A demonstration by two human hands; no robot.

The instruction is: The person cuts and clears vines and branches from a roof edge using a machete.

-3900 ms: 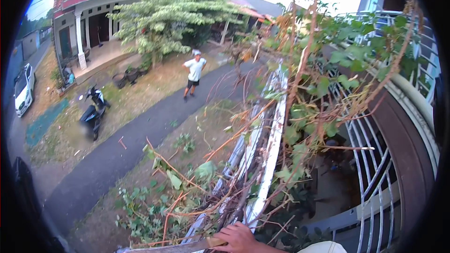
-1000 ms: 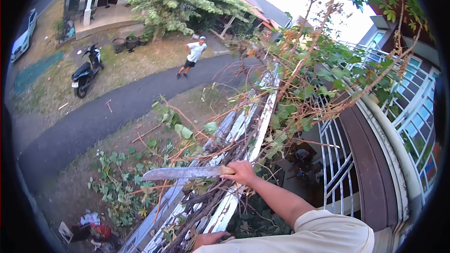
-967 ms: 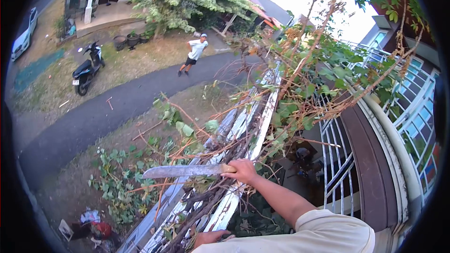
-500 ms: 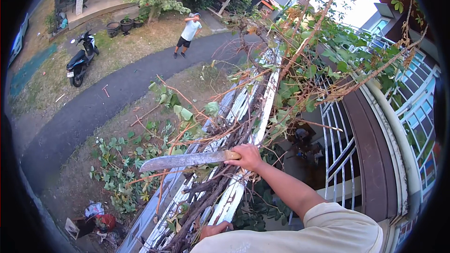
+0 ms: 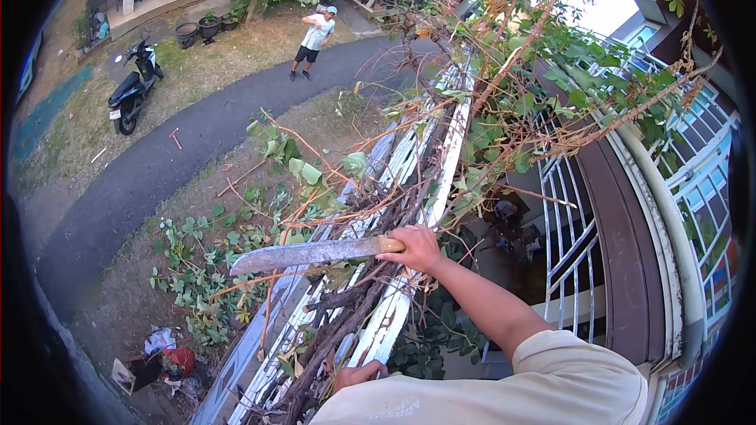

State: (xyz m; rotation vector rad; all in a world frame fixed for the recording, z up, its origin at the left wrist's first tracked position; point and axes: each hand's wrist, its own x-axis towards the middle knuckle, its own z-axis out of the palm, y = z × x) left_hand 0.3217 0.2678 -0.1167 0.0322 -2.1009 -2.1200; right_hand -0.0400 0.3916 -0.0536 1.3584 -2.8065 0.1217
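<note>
My right hand (image 5: 416,249) is closed around the wooden handle of a machete (image 5: 307,255). Its long, worn blade points left, roughly level, over the branches and a white-painted metal beam (image 5: 383,329) with peeling paint. Close to my body, at the bottom, my left hand (image 5: 361,376) rests with curled fingers on that beam; my shirt hides part of it. Dark woody vines (image 5: 339,338) run along the beam. Thin, bare and leafy branches (image 5: 504,138) spread ahead above it, and a reddish stem (image 5: 272,276) passes just below the blade.
Far below, a person (image 5: 315,39) stands by a curved paved path (image 5: 197,122), one arm raised. A scooter (image 5: 135,94) is parked on the grass. Cut leafy vines (image 5: 193,267) lie on the ground at left. White metal bars (image 5: 561,228) and a brown roof edge (image 5: 622,252) border the right.
My view has shifted slightly, and my right hand with the machete sits a little lower and more to the left. The person below has lowered the raised arm somewhat from the face.
</note>
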